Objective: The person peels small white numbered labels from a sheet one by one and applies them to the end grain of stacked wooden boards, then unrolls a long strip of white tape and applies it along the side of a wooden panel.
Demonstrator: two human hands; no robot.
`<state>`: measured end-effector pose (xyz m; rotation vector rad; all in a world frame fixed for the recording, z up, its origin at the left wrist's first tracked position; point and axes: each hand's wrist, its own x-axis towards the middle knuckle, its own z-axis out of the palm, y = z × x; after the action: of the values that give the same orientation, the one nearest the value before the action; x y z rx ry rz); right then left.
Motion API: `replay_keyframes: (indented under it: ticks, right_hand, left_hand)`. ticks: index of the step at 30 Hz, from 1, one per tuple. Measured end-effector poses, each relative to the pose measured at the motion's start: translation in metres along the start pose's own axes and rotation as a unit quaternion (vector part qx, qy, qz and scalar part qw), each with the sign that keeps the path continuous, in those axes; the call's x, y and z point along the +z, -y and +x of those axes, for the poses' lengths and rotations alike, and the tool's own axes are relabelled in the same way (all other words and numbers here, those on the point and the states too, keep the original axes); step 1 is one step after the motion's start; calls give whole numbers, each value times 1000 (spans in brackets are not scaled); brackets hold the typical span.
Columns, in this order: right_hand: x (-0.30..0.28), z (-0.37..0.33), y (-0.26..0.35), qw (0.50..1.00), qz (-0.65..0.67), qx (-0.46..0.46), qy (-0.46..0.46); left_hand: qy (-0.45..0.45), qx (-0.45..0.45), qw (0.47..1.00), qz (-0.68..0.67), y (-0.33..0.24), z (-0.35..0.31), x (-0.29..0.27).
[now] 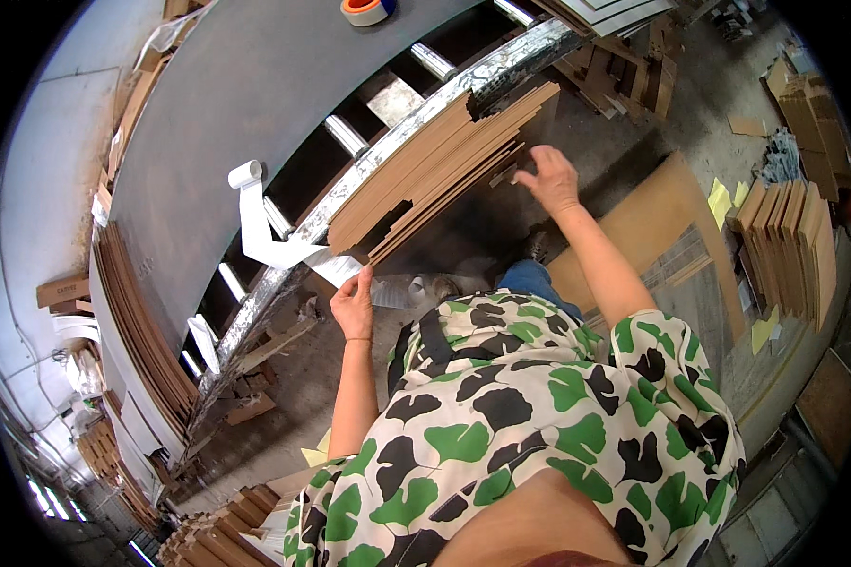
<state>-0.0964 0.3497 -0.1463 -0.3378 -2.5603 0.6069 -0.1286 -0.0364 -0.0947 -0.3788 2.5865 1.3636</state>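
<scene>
A stack of flat brown cardboard sheets with cut-out notches leans along the edge of the metal frame in front of me. At its near left corner, my left hand is closed, thumb and fingertips pinching the edge of a sheet. My right hand hovers beside the stack's right end, fingers curved and apart, holding nothing that I can see. A white strip unwinds from a small roll and passes by the stack's left end toward my left hand.
A grey tabletop lies beyond the roller frame, with an orange and white tape roll on it. Folded cardboard bundles stand at right, brown boards at left. A large cardboard sheet lies by my right arm.
</scene>
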Motion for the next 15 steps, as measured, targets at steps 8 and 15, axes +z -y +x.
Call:
replay_keyframes:
  ticks: [8, 15]
  right_hand:
    - [-71, 36, 26, 992, 107, -72, 6]
    - [-69, 41, 35, 950, 148, -226, 155]
  left_hand:
    - [35, -34, 998, -50, -10, -18, -8]
    - [5, -100, 992, -78, -11, -33, -8]
